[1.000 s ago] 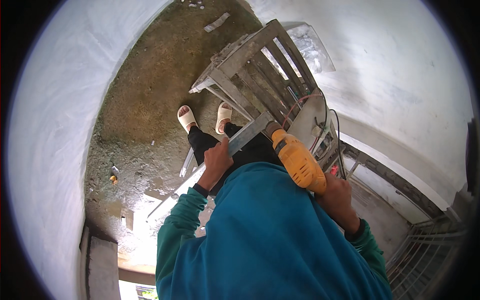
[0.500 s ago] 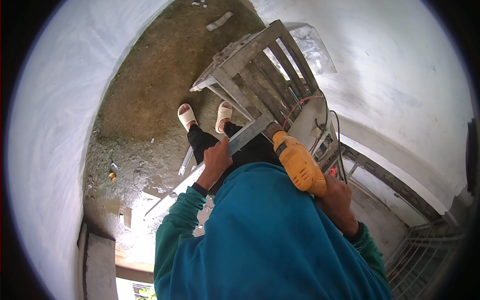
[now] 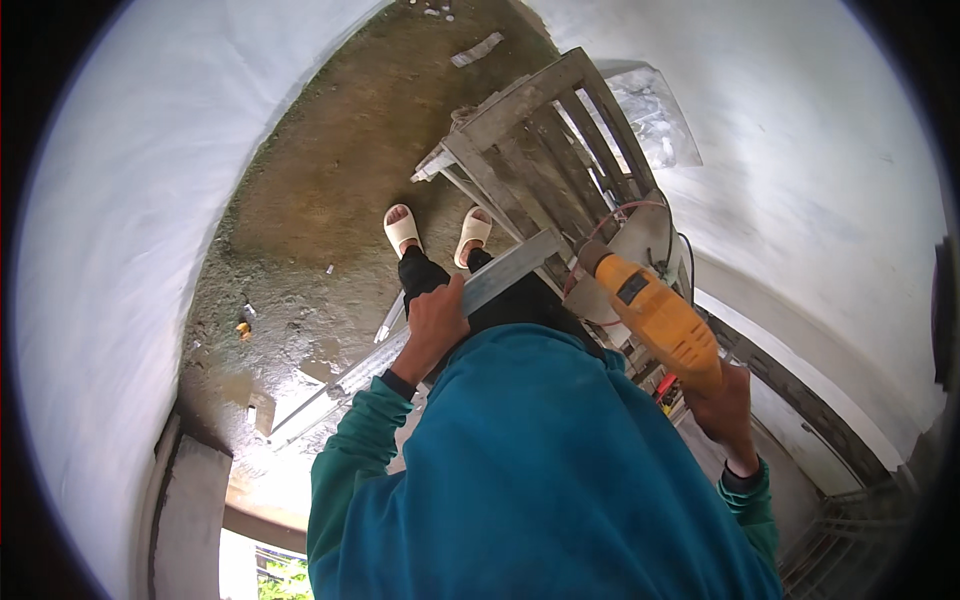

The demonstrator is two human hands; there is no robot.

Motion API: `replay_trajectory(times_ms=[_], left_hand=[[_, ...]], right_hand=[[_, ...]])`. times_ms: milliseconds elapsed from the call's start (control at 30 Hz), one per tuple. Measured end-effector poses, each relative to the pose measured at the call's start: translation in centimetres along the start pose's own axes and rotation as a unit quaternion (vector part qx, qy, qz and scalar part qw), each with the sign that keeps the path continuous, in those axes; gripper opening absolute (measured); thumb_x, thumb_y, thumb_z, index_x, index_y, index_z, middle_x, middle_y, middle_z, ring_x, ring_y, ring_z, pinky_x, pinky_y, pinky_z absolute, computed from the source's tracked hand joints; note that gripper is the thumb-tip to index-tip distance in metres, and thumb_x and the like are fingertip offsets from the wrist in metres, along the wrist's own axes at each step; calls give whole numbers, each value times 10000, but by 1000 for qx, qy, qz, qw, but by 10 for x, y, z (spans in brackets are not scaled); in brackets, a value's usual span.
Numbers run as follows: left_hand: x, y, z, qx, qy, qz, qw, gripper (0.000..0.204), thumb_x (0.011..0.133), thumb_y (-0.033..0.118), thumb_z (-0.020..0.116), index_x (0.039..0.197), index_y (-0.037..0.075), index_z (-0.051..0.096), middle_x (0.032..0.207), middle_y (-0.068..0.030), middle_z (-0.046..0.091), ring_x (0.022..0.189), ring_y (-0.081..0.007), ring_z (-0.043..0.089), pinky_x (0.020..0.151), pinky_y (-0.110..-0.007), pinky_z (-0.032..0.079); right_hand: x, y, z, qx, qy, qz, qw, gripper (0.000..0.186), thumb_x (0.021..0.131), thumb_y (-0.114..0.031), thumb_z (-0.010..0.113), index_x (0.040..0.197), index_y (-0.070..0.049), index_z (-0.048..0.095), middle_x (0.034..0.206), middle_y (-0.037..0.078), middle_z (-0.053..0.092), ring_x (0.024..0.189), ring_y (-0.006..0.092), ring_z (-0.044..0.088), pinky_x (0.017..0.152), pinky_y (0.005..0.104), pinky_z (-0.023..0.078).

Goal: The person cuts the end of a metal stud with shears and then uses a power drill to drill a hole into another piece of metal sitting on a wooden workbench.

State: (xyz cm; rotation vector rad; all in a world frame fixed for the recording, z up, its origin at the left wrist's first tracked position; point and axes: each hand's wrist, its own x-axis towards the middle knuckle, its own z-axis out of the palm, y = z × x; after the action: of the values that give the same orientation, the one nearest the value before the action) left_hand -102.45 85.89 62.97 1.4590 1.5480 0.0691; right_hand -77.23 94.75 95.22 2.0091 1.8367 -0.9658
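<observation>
So the left hand (image 3: 438, 315) is closed around a long metal bar (image 3: 512, 268), fingers wrapped over it. The bar slants across the front of the body, from the bright patch of floor at lower left up to its end near a slatted wooden chair (image 3: 490, 190). Right hand (image 3: 722, 402) has the yellow-orange drill (image 3: 660, 315) by the handle, fingers curled round it, though I can't make out the trigger finger. The drill's nose points at the bar's far end and sits just beside it; can't really tell if a bit is touching.

Behind the drill there's a thin red wire (image 3: 597, 240) looping around, plus a black cable (image 3: 690, 262). Feet are in cream sandals (image 3: 402, 232) on a rough, dirty floor (image 3: 320, 180), with pale walls (image 3: 800, 150) either side.
</observation>
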Motion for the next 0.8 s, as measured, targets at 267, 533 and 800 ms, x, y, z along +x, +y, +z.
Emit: replay_trajectory(times_ms=[267, 533, 800], left_hand=[[-23, -15, -38, 69, -37, -54, 995, 548, 585, 147, 775, 1036, 124, 465, 818, -138, 669, 787, -384, 663, 671, -483, 506], [-35, -22, -57, 101, -15, -56, 993, 588, 570, 158, 782, 1067, 136, 469, 811, -136, 672, 784, -382, 661, 669, -482, 498], [-49, -21, -68, 112, 40, -41, 992, 469, 608, 136, 729, 1006, 124, 480, 772, -148, 659, 750, -389, 652, 634, -490, 490]], right_hand=[[4, 33, -4, 61, 19, -29, 998, 207, 748, -88, 652, 919, 27, 652, 705, 138, 669, 630, 224, 675, 599, 312, 505], [7, 48, 13, 128, 27, -13, 991, 224, 723, -89, 637, 908, 37, 648, 680, 131, 656, 609, 202, 659, 584, 304, 488], [3, 77, 32, 184, 10, 21, 983, 241, 717, -91, 639, 926, 28, 660, 728, 64, 660, 644, 120, 607, 613, 267, 469]])
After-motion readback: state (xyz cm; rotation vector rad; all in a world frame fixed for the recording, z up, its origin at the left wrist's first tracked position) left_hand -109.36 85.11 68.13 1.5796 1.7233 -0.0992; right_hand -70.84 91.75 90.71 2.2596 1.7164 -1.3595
